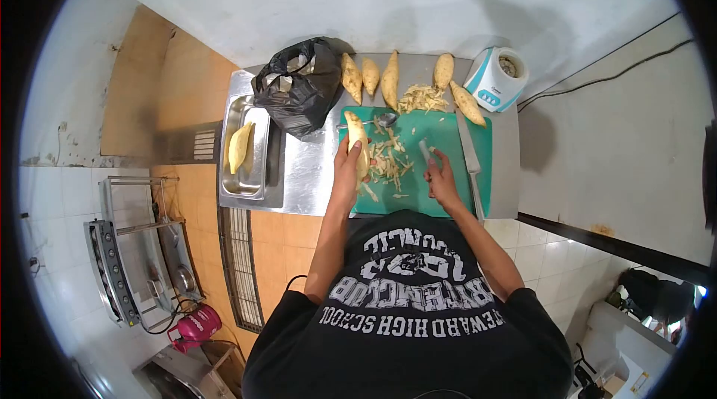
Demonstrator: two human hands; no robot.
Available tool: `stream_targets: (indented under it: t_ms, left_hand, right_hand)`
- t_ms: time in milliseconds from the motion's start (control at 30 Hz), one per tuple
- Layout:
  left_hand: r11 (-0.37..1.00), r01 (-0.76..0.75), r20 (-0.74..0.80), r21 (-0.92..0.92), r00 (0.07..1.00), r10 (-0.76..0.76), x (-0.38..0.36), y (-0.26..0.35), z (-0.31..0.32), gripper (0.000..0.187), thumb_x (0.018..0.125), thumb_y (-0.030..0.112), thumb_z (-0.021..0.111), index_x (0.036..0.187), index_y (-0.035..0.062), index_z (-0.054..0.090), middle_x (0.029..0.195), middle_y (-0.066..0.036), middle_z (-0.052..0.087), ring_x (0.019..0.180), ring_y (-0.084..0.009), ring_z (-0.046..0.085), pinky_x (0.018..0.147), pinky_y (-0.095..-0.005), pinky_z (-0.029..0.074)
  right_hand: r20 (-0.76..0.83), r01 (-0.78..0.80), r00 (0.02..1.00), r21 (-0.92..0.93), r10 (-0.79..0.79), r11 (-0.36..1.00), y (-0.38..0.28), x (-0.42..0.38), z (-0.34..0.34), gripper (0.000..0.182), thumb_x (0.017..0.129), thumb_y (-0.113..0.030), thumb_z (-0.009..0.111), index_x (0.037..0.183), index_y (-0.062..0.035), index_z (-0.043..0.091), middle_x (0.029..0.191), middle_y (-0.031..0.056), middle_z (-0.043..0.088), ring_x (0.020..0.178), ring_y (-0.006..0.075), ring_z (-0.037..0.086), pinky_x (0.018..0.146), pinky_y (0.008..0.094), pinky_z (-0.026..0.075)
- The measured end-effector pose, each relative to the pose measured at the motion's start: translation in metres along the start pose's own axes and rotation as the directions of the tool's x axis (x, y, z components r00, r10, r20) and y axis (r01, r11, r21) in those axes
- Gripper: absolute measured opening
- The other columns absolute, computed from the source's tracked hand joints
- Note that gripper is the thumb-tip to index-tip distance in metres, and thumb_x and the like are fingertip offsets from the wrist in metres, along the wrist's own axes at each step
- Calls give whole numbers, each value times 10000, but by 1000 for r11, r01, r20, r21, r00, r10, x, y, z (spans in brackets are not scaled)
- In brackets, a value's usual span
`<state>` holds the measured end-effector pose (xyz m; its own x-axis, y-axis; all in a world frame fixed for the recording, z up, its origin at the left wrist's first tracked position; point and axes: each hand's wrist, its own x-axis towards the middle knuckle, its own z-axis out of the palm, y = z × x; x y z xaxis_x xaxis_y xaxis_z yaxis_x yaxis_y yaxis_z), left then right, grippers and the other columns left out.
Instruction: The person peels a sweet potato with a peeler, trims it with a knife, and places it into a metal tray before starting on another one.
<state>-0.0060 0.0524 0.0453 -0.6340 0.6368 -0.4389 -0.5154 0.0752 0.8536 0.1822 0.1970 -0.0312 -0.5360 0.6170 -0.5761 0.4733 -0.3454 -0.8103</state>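
My left hand (346, 169) is wrapped round a long, partly peeled sweet potato (358, 136), held upright over the left side of the green cutting board (441, 130). In my right hand (442, 178) is a small pale peeler (424, 150), a little to the right of the sweet potato and apart from it. Between my hands, peel strips (388, 161) lie scattered on the board. A metal spoon (386, 120) rests near its back edge. On the right side lies a large knife (470, 152), its blade pointing away from me.
Several unpeeled sweet potatoes (389, 81) and a peel pile (422, 99) lie along the wall. A black plastic bag (302, 89) stands at the back left. A peeled sweet potato (239, 147) sits in the metal tray (259, 188). At the back right is a white-and-blue appliance base (493, 81).
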Motion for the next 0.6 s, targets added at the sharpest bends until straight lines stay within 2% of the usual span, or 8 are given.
stream_targets:
  t_ms: [67, 100, 167, 300, 400, 467, 500, 600]
  left_hand:
    - [997, 47, -8, 59, 999, -46, 1, -6, -4, 493, 1074, 266, 464, 1525, 85, 385, 1261, -88, 629, 781, -132, 633, 476, -245, 416]
    - [997, 56, -9, 60, 998, -56, 0, -9, -5, 493, 1074, 266, 464, 1525, 85, 385, 1261, -88, 629, 781, -132, 633, 476, -245, 416]
    - [996, 80, 3, 49, 997, -80, 0, -13, -3, 498, 1068, 267, 475, 1522, 78, 391, 1248, -91, 634, 786, -137, 635, 479, -249, 419]
    - [988, 120, -10, 101, 993, -120, 0, -15, -1, 559, 1062, 255, 499, 1560, 60, 334, 1232, -88, 650, 800, -140, 644, 489, -261, 416]
    - [992, 85, 32, 91, 996, -88, 0, -13, 1, 565, 1060, 250, 499, 1563, 58, 327, 1215, -91, 657, 793, -140, 646, 486, -265, 413]
    - [986, 117, 0, 117, 993, -118, 1, -12, 2, 556, 1061, 239, 488, 1562, 61, 324, 1172, -87, 661, 781, -134, 640, 485, -264, 413]
    - [986, 115, -5, 117, 993, -115, 1, -10, 2, 556, 1061, 239, 488, 1562, 61, 324, 1172, -87, 661, 781, -134, 640, 485, -264, 413]
    - [993, 97, -10, 63, 995, -96, 0, -12, 5, 475, 1042, 252, 534, 1455, 34, 445, 1076, -75, 664, 761, -125, 628, 488, -262, 418]
  right_hand:
    - [-182, 473, 860, -64, -476, 879, 29, 10, 1, 531, 1093, -288, 445, 1561, -98, 282, 750, 20, 503, 483, 67, 372, 410, 247, 333]
    - [-183, 464, 865, -63, -468, 883, 29, 8, -1, 531, 1093, -288, 445, 1561, -98, 282, 750, 20, 503, 483, 67, 372, 410, 247, 333]
    - [-136, 252, 962, 102, -237, 962, 27, 9, -7, 456, 1085, -256, 456, 1472, -35, 363, 718, 29, 530, 518, 113, 451, 496, 288, 394]
    - [-159, 306, 943, 60, -293, 950, 20, -9, -6, 379, 1088, -271, 457, 1386, -47, 389, 714, 24, 528, 489, 107, 419, 472, 282, 378]
    - [-126, 310, 948, 183, -291, 933, 27, -14, -6, 313, 1093, -282, 451, 1305, -58, 397, 710, 17, 517, 496, 97, 420, 458, 269, 359]
    - [-100, 115, 990, 116, -104, 987, 35, -8, -6, 312, 1092, -310, 460, 1281, -70, 396, 698, 4, 497, 487, 91, 425, 442, 254, 344]
    - [-95, 116, 990, 117, -105, 986, 31, -8, -6, 312, 1092, -310, 460, 1281, -70, 396, 698, 4, 497, 487, 91, 425, 442, 254, 344]
    - [-76, 334, 941, 42, -330, 942, 32, -6, -13, 357, 1072, -344, 508, 1276, -68, 410, 725, 38, 565, 530, 117, 500, 497, 286, 412]
